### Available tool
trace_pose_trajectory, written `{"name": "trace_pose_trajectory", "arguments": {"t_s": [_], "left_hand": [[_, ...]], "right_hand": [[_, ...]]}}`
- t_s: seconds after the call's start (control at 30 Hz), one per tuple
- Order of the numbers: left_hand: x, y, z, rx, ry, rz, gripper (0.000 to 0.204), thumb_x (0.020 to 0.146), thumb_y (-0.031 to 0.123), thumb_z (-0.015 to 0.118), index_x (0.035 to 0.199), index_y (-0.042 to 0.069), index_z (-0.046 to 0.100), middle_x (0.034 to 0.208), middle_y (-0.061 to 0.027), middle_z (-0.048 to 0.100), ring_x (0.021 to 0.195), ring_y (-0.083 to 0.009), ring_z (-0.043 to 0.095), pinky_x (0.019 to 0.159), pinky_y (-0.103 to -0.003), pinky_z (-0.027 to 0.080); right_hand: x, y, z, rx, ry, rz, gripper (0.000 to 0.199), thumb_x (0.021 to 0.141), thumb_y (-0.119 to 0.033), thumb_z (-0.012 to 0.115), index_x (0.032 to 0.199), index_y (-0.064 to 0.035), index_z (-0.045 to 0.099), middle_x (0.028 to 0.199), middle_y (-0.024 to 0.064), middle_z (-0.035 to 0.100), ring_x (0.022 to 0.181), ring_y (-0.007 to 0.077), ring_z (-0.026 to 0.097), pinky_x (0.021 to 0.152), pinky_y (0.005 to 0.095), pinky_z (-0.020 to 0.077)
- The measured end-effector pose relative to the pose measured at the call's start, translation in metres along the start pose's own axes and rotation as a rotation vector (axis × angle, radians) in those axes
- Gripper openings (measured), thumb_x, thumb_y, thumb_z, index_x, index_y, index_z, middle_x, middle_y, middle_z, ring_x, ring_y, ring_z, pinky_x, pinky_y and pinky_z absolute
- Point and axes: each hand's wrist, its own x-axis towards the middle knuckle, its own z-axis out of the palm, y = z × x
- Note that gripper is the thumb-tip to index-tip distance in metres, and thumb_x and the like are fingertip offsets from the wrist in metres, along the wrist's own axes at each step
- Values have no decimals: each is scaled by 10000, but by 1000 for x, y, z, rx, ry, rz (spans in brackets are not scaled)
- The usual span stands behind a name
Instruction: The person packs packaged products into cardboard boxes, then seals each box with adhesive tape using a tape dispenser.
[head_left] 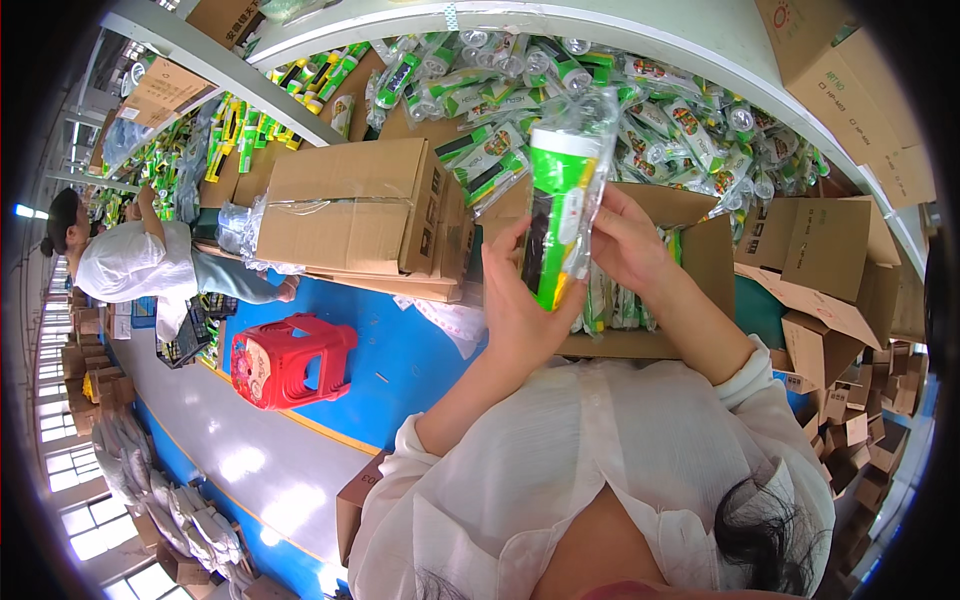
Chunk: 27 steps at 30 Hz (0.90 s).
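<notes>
A tube-shaped package (560, 200) in green, white and black, sealed in a clear plastic bag, is held upright in front of me. My left hand (525, 300) wraps its lower end, with the thumb across the front. My right hand (630, 240) grips its right side and the loose plastic; some of those fingers are hidden behind it. Just beneath my hands stands an open cardboard carton (705, 275), with similar bagged packages (622, 305) standing inside. Beyond it, a large heap of bagged green-and-white packages (690, 130) covers the bench.
Flattened cartons (340, 205) are stacked to my left on the bench. A red plastic stool (290, 362) stands on the blue floor. Open cartons (820, 250) sit at my right. Another person (140, 255) works at the far left. A white shelf edge (620, 30) runs overhead.
</notes>
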Motion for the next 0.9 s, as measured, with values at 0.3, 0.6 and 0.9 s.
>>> {"name": "trace_pose_trajectory", "arguments": {"t_s": [0.3,0.6,0.9], "left_hand": [[5,-24,-1,-838,-47,-435,544,913,87,476,1384,-10,222,1345,-158,386,1250,-217,398,1046,-349,317],[15,-20,-19,-975,-9,-495,369,971,153,491,1296,3,403,1217,-100,523,1095,-165,522,937,-316,423],[17,-27,-21,-963,-46,-547,333,952,91,485,1261,-22,437,1169,-120,570,1043,-178,576,893,-331,475]], "right_hand": [[-6,10,24,-1038,170,-307,494,793,-158,717,1185,-9,457,1034,98,579,730,133,554,646,283,467],[-11,1,28,-924,20,-141,398,822,-73,676,1176,-16,503,1098,56,570,827,112,515,759,267,453],[-14,0,31,-940,19,-205,359,874,-49,605,1214,-10,498,1108,65,559,861,91,510,783,255,447]]}}
